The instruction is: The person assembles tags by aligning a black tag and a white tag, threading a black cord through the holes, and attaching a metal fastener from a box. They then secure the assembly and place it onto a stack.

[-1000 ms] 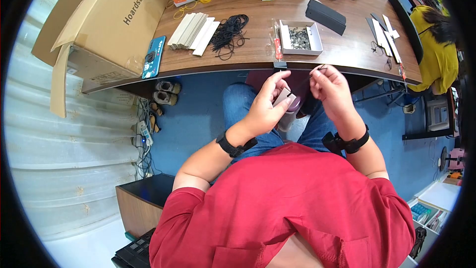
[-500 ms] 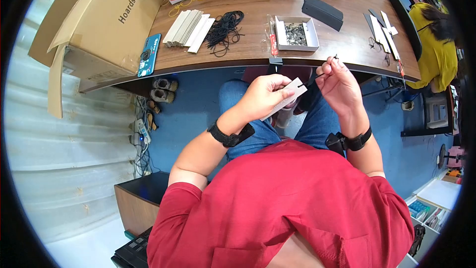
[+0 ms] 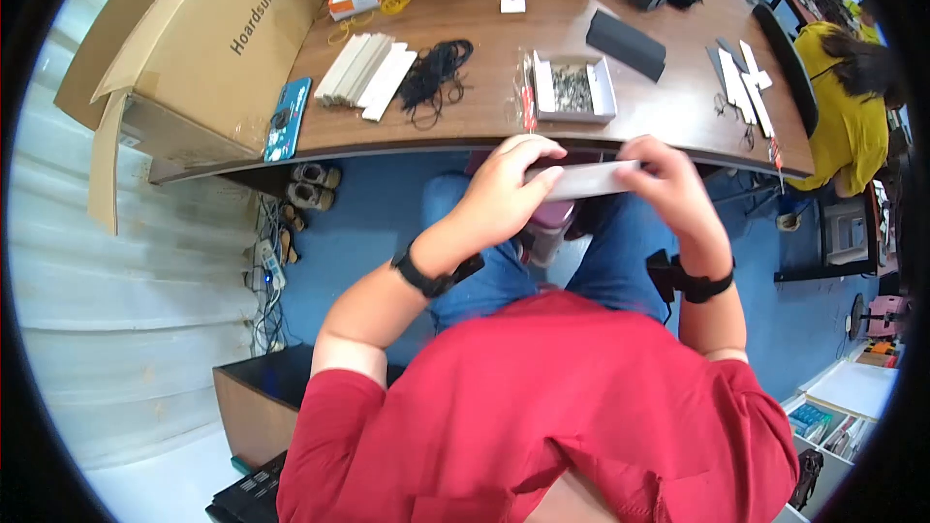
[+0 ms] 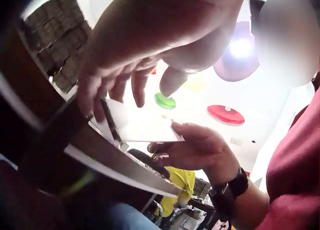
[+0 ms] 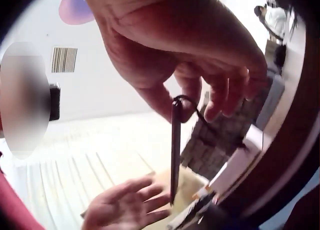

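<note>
Between the two hands, above the lap, spans a pale, flat cardboard strip (image 3: pixel 589 180), slightly blurred in the head view. My left hand (image 3: pixel 499 192) holds its left end between thumb and fingers. At the other end, my right hand (image 3: pixel 670 186) pinches the strip with thumb and fingertips. In the right wrist view the strip (image 5: pixel 175 152) is seen edge-on, and a thin black cord (image 5: pixel 192 104) curves from its upper end by the right fingers. The left wrist view shows the broad face of the strip (image 4: pixel 142 124).
On the desk (image 3: pixel 475 15) ahead lie a stack of pale strips (image 3: pixel 354 71), a tangle of black cords (image 3: pixel 436 77), a white box (image 3: pixel 605 92) of small dark pieces and a black slab (image 3: pixel 627 44). A large carton (image 3: pixel 228 48) stands left. A person in yellow (image 3: pixel 843 116) sits right.
The right hand, which was raised apart with the black cord, has come down to the strip's right end. The strip has turned from tilted to nearly level between both hands.
</note>
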`<act>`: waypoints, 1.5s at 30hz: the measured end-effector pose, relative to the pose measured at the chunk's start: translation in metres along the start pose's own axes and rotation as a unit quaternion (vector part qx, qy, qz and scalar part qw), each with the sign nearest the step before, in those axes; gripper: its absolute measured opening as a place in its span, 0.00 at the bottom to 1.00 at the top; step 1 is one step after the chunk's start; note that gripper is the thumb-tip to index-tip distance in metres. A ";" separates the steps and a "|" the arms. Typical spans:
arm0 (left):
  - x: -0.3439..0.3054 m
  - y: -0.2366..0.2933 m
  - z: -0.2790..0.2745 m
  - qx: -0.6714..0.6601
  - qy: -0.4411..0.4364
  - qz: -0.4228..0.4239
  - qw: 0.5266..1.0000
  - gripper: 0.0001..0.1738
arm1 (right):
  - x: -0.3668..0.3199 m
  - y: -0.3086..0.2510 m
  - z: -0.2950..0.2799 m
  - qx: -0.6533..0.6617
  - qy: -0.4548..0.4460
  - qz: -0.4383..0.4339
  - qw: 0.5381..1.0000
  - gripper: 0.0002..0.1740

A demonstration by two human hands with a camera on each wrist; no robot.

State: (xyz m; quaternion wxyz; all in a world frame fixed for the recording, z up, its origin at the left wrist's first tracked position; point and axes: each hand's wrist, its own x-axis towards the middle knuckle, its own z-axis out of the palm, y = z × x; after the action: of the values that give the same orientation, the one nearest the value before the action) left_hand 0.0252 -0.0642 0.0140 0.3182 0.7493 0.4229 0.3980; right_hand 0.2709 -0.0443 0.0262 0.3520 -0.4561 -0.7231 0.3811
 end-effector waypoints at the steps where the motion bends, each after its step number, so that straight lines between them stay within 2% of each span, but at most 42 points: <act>1: 0.003 0.016 -0.015 -0.040 0.011 0.005 0.999 0.11 | 0.000 0.004 -0.020 0.090 0.059 0.100 0.989 0.07; 3: 0.000 0.057 -0.043 -0.125 0.029 0.024 0.991 0.09 | 0.005 0.018 -0.064 0.135 0.228 0.035 0.964 0.08; 4: -0.004 0.079 -0.056 -0.170 0.036 0.036 0.984 0.09 | 0.006 0.030 -0.087 0.161 0.300 0.052 0.939 0.10; 5: -0.006 0.101 -0.072 -0.168 0.023 0.083 0.982 0.08 | 0.008 0.056 -0.116 0.179 0.316 0.046 0.931 0.10; 6: -0.009 0.119 -0.084 -0.165 0.011 0.130 0.978 0.08 | 0.012 0.074 -0.137 0.184 0.358 0.088 0.911 0.09; 7: -0.013 0.129 -0.085 -0.181 0.030 0.198 0.963 0.08 | 0.017 0.129 -0.175 0.110 0.363 0.139 0.915 0.20; 8: -0.016 0.138 -0.087 -0.224 0.023 0.245 0.943 0.07 | 0.018 0.147 -0.171 -0.119 0.421 0.173 0.883 0.25; 9: -0.020 0.146 -0.089 -0.265 0.011 0.290 0.919 0.07 | 0.017 0.158 -0.165 -0.342 0.454 0.191 0.800 0.30; 10: -0.020 0.148 -0.089 -0.308 0.009 0.332 0.892 0.07 | 0.019 0.165 -0.161 -0.543 0.465 0.193 0.672 0.36; 11: -0.021 0.149 -0.088 -0.347 0.002 0.373 0.860 0.08 | 0.013 0.171 -0.157 -0.462 0.443 0.158 0.752 0.45; 12: -0.018 0.149 -0.075 -0.364 0.032 0.420 0.830 0.09 | 0.013 0.159 -0.140 -0.471 0.430 0.122 0.761 0.41; 14: -0.022 0.150 -0.064 -0.407 0.052 0.447 0.795 0.11 | 0.014 0.147 -0.104 -0.462 0.424 0.039 0.778 0.38; 16: -0.032 0.155 -0.060 -0.455 0.052 0.407 0.791 0.11 | 0.020 0.111 -0.061 -0.447 0.399 -0.035 0.800 0.33; 18: -0.036 0.161 -0.061 -0.491 0.065 0.369 0.786 0.11 | 0.026 0.088 -0.032 -0.411 0.370 -0.068 0.831 0.30; 19: -0.033 0.162 -0.049 -0.475 0.136 0.382 0.781 0.11 | 0.029 0.082 -0.021 -0.392 0.363 -0.072 0.842 0.29; 21: -0.035 0.161 -0.047 -0.433 0.175 0.397 0.790 0.10 | 0.034 0.076 0.000 -0.352 0.348 -0.080 0.865 0.28; 22: -0.036 0.159 -0.057 -0.410 0.145 0.401 0.806 0.09 | 0.036 0.073 0.007 -0.341 0.341 -0.083 0.872 0.27; 24: -0.043 0.142 -0.064 -0.390 0.118 0.242 0.880 0.08 | 0.036 0.071 0.014 -0.324 0.333 -0.086 0.882 0.27; 25: -0.052 0.116 -0.060 -0.375 0.121 0.073 0.916 0.08 | 0.036 0.071 0.018 -0.318 0.332 -0.087 0.884 0.26; 26: -0.034 0.094 -0.078 -0.228 0.149 0.135 0.953 0.07 | 0.036 0.070 0.022 -0.311 0.328 -0.092 0.888 0.26; 27: -0.016 0.073 -0.095 -0.053 0.202 0.184 0.961 0.07 | 0.034 0.070 0.024 -0.305 0.323 -0.096 0.891 0.25; 28: 0.002 0.051 -0.112 0.098 0.267 0.221 0.933 0.08 | 0.033 0.068 0.026 -0.299 0.321 -0.101 0.893 0.25; 30: 0.009 -0.015 -0.121 0.377 0.273 0.074 0.882 0.15 | 0.031 0.062 0.032 -0.291 0.324 -0.104 0.894 0.24; 31: 0.006 -0.049 -0.122 0.433 0.268 0.002 0.861 0.18 | 0.030 0.058 0.035 -0.285 0.322 -0.106 0.896 0.24; 33: -0.004 -0.082 -0.121 0.471 0.225 -0.119 0.845 0.19 | 0.028 0.054 0.035 -0.276 0.316 -0.113 0.901 0.23; 36: -0.008 -0.112 -0.123 0.475 0.225 -0.126 0.841 0.18 | 0.026 0.051 0.038 -0.251 0.303 -0.114 0.912 0.22; 37: -0.008 -0.114 -0.125 0.481 0.226 -0.115 0.839 0.12 | 0.026 0.050 0.039 -0.246 0.301 -0.115 0.914 0.20; 40: -0.006 -0.119 -0.140 0.496 0.226 -0.118 0.830 0.08 | 0.025 0.043 0.042 -0.224 0.284 -0.122 0.924 0.19; 41: -0.005 -0.120 -0.147 0.491 0.243 -0.091 0.832 0.04 | 0.026 0.041 0.042 -0.220 0.279 -0.124 0.927 0.18; 45: -0.008 -0.126 -0.157 0.538 0.232 -0.057 0.808 0.07 | 0.026 0.036 0.044 -0.207 0.262 -0.140 0.932 0.17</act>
State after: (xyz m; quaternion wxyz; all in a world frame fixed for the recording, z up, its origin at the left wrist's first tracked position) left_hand -0.1615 0.0066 -0.0158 -0.2217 0.6601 0.6730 0.2495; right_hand 0.2384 -0.0203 -0.0209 0.4770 -0.4966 -0.7242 0.0369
